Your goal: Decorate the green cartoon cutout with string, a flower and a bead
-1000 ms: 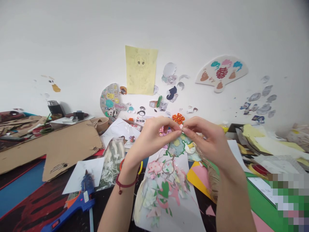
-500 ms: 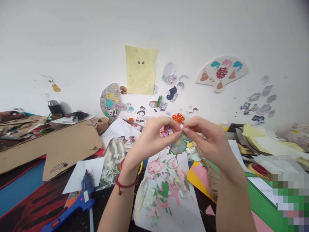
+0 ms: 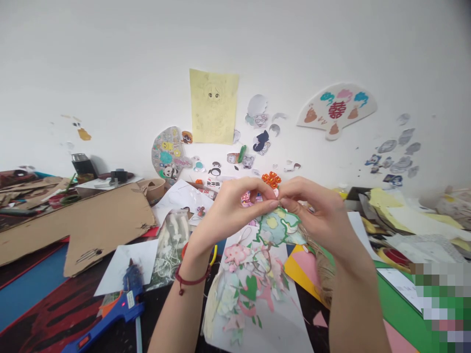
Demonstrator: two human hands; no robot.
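My left hand (image 3: 239, 206) and my right hand (image 3: 320, 211) meet over the table, thumbs and fingertips pinched close together. Below the pinch hangs a pale blue-green paper cutout (image 3: 272, 229) with a dark green edge and yellow spots. A thin cord loop dangles from its lower end. Whatever joins the cutout's top to my fingertips is too small to make out. Under my hands lies a white sheet (image 3: 275, 323) strewn with pink and green paper scraps (image 3: 251, 288). A pink flower-shaped cutout (image 3: 236, 254) with a cord loop sits at its upper left.
A blue glue gun (image 3: 125, 306) rests at left, near cardboard (image 3: 110, 220) and a clear bag of white cords (image 3: 171, 250). Rough twine (image 3: 326, 274), yellow card (image 3: 300, 264) and a phone (image 3: 399, 287) lie to the right. Behind, paper cutouts are on the wall.
The hanging cutout has turned and swung, showing its green outline and yellow spots more plainly. My hands stay pinched together in nearly the same place.
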